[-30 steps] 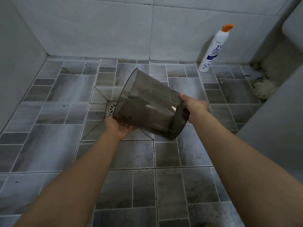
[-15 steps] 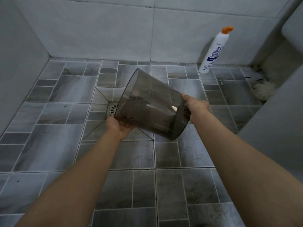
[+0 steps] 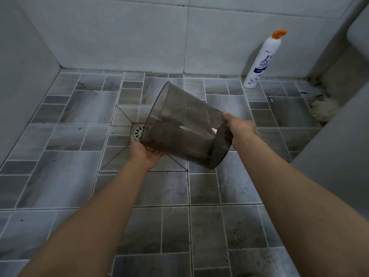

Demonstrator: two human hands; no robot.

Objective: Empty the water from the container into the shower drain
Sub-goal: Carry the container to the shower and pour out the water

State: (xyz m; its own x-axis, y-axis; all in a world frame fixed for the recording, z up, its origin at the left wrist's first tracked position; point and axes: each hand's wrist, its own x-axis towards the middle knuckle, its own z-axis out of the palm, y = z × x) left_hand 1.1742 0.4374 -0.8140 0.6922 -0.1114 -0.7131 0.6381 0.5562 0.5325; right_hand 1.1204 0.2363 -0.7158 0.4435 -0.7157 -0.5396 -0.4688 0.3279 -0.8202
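A smoky, see-through plastic container (image 3: 185, 124) is tipped on its side above the grey tiled floor, its wide open mouth facing left and down. My left hand (image 3: 146, 154) grips the lower rim of the mouth from below. My right hand (image 3: 240, 129) holds the closed base end at the right. The round metal shower drain (image 3: 137, 132) lies in the floor just left of the mouth, partly hidden behind the rim. Dark residue clings to the lower inside wall. I cannot make out a stream of water.
A white cleaner bottle (image 3: 262, 60) with an orange cap stands against the back wall at the right. A whitish fluffy clump (image 3: 324, 108) lies in the right corner. Pale tiled walls (image 3: 123, 35) close the back and left; a grey ledge (image 3: 339, 144) rises at right.
The container and both hands have held nearly the same tilted pose; the view has only shifted slightly.
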